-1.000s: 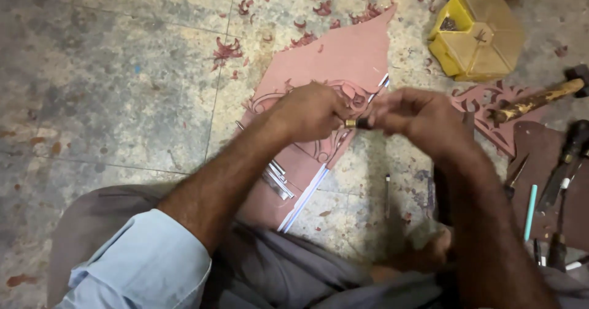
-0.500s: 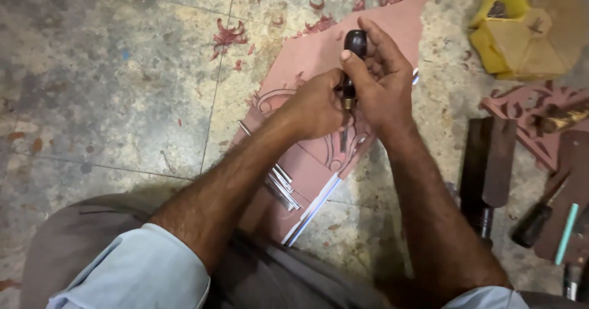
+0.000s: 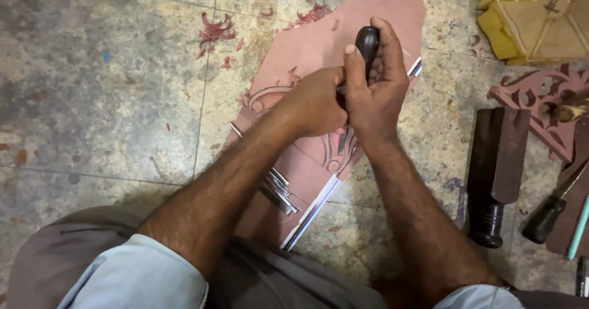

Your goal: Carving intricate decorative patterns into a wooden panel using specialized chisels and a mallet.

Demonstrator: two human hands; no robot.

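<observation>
Chisel (image 3: 366,44) first: its dark rounded handle sits in my right hand (image 3: 375,94), fingers wrapped tight around it, thumb up along the side, and the steel runs down to a tip that meets the pink board (image 3: 319,45) just below my knuckles, among the scroll lines drawn there. My left hand (image 3: 316,103) is closed around the shank lower down, pressed against the right, steering the edge. The blade's contact point is mostly hidden under both hands, so I cannot tell exactly which line it is on. The danger, as I judge it, is a slip: if I push too hard and the edge skates off the cut, it could run across the pattern and spoil the scroll, or jump toward my left fingers, which lie close to the steel. The board lies loose on the stone floor (image 3: 110,100), nothing clamping it, so it may shift under pressure. Spare steel tools (image 3: 279,189) rest on the board near my left forearm, and a nudge could scatter them.
</observation>
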